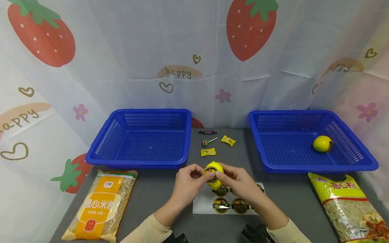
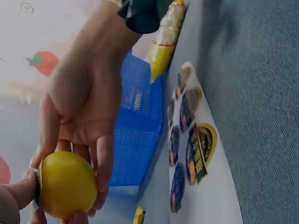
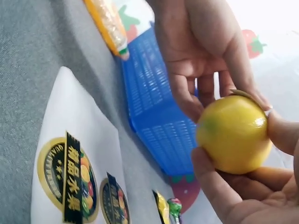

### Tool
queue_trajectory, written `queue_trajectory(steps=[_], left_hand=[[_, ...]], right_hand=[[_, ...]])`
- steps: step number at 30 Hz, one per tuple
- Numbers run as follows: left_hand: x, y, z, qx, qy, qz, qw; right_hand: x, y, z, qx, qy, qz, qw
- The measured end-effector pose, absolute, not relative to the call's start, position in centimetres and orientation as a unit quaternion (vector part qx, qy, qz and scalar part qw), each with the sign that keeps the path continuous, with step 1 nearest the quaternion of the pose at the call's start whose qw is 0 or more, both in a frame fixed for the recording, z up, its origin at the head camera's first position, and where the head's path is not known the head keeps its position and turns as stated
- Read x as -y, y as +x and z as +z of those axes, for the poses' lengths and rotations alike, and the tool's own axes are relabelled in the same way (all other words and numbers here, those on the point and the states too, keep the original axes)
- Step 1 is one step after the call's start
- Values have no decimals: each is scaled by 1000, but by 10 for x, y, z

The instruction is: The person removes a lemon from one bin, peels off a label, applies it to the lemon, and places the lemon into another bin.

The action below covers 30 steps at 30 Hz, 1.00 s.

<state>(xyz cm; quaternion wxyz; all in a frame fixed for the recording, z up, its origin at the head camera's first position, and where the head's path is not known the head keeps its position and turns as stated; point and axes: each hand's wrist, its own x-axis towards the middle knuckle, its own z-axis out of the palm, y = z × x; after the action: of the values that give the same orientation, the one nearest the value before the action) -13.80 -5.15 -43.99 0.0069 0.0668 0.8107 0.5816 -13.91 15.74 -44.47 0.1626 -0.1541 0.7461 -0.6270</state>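
A yellow lemon (image 1: 214, 175) with a round dark sticker on its front is held between both hands, just above a white sticker sheet (image 1: 204, 206) on the grey table. My left hand (image 1: 203, 175) pinches the lemon at the sticker's edge, thumb on the front. My right hand (image 1: 224, 176) cups it from the right and below. In the left wrist view the lemon (image 2: 65, 184) lies in the right hand's fingers (image 2: 100, 168) beside the sticker sheet (image 2: 196, 149). In the right wrist view the lemon (image 3: 233, 133) sits between both hands above the sheet (image 3: 70, 154).
An empty blue basket (image 1: 136, 164) stands at the back left. A second blue basket (image 1: 319, 167) at the back right holds another lemon (image 1: 322, 143). Several wrapped sweets (image 1: 208, 152) and a lollipop (image 1: 208, 142) lie between them. Noodle bags lie front left (image 1: 101, 206) and front right (image 1: 349, 206).
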Motion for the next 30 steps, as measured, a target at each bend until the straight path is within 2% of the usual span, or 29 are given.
queue_trajectory(steps=[4,14,21,30], left_hand=[[52,-138,-438,-806,60,588,17],[50,-137,-435,-811,65,581,0],[48,-136,-434,-814,65,578,-11],[47,-135,-430,-816,66,574,-6]], right_hand=[[-156,-139,-445,-749,-146,-630,145],[-158,-139,-443,-704,-148,-671,179],[-155,-139,-443,-728,-133,-653,160],[-155,-138,-445,-684,-119,-701,165]])
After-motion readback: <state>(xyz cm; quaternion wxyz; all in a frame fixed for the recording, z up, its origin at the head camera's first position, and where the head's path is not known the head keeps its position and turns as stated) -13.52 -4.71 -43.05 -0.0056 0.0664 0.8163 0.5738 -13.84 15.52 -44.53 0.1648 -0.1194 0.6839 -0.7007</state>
